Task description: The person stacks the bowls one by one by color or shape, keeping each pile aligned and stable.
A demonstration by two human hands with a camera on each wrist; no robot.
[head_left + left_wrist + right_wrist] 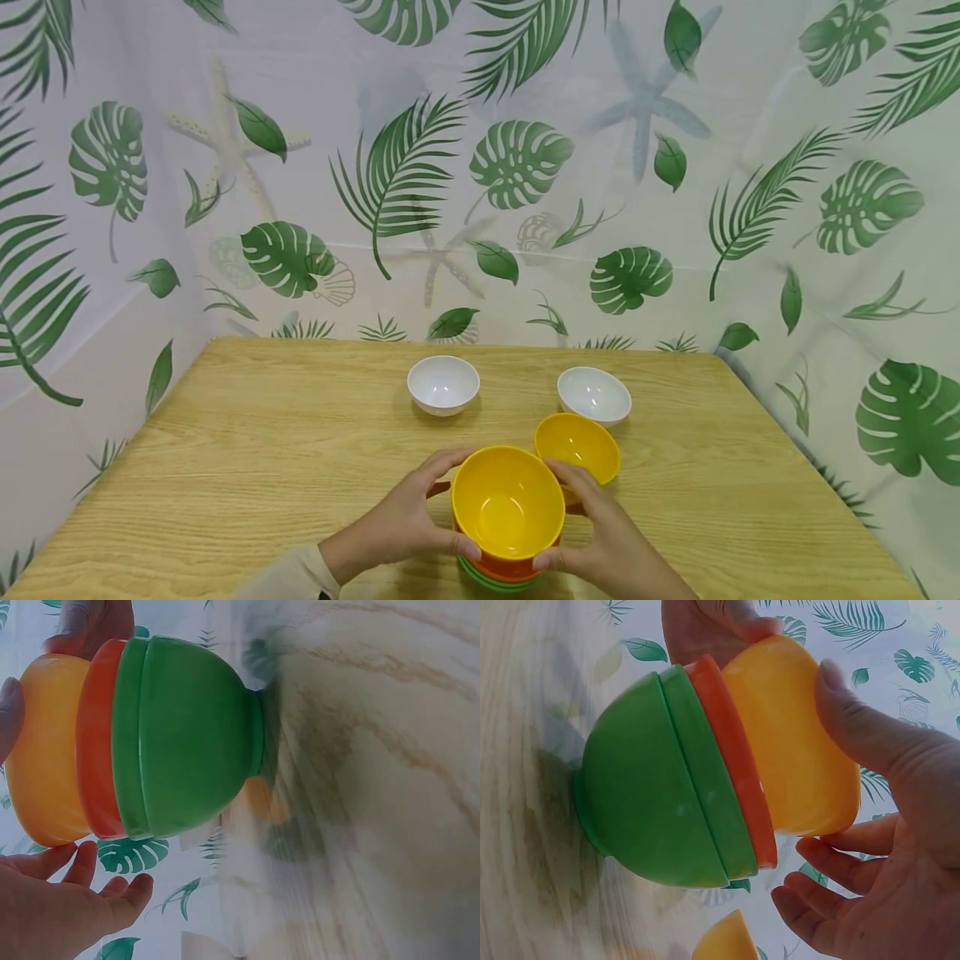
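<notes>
Both hands hold a yellow bowl (507,500) by its sides, at the top of a stack near the table's front edge. My left hand (412,512) grips its left side, thumb toward the front. On the opposite side, my right hand (600,529) grips it the same way. Below the yellow bowl sits an orange bowl (739,761), its upper band showing in the wrist views. Nested green bowls (191,735) form the bottom of the stack and stand on the table. How deep the yellow bowl sits in the orange one is hidden.
A second yellow bowl (577,450) stands just behind my right hand. Touching or close behind it is a white bowl (594,395). Another white bowl (443,385) stands farther left. The wooden table (262,442) meets a leaf-patterned cloth (525,292) at the back.
</notes>
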